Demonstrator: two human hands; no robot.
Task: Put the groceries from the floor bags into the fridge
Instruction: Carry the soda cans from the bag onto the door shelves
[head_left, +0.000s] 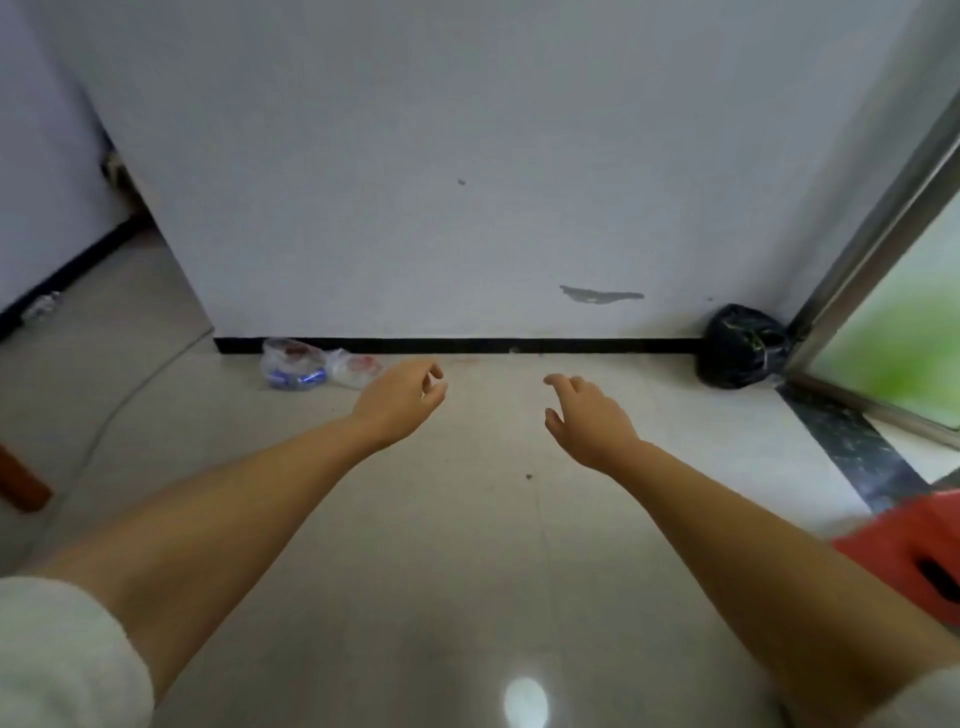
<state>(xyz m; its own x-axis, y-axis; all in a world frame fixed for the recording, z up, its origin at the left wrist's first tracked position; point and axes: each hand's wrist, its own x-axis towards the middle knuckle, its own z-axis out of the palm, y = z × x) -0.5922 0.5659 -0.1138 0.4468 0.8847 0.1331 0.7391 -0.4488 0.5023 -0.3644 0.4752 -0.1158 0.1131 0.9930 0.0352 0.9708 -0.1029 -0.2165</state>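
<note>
Head view: two clear bags (317, 366) with food lie on floor (467, 545) by wall (415, 182), just past your left hand (402, 397). Black bag (743, 347) sits in right corner by door frame. Your left hand and right hand (589, 415) hang loose above floor, holding nothing.

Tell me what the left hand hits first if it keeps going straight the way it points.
Probably nothing soon: the left hand points past the clear plastic grocery bags, toward the black skirting strip under the white wall. Depth is unclear.
</note>
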